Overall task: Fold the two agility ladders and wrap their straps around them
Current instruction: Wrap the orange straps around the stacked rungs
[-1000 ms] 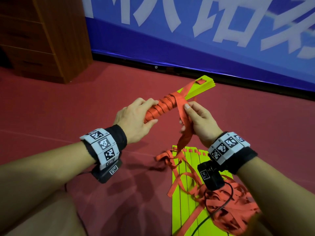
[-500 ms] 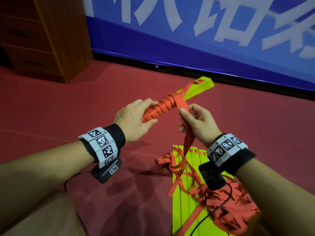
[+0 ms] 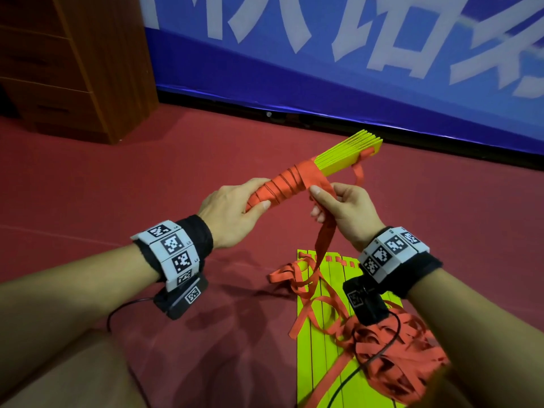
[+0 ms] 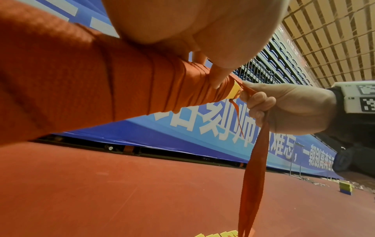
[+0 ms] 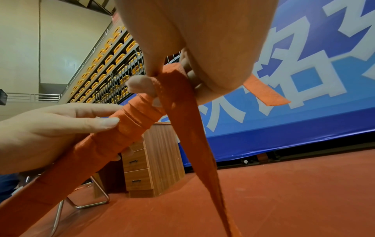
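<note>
Above the red floor (image 3: 147, 187), your left hand (image 3: 232, 213) grips the wrapped end of the folded ladder (image 3: 347, 154) while your right hand (image 3: 347, 213) pinches its orange strap (image 3: 325, 237).

Open red floor (image 3: 147, 178) on your left | wooden cabinet (image 3: 73, 63) far-left | second ladder (image 3: 318, 334) and strap tangle (image 3: 397, 357) block lower right.

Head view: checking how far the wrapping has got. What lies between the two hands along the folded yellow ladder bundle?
Tight orange strap coils span the bundle between left hand and right hand, in the head view.
</note>
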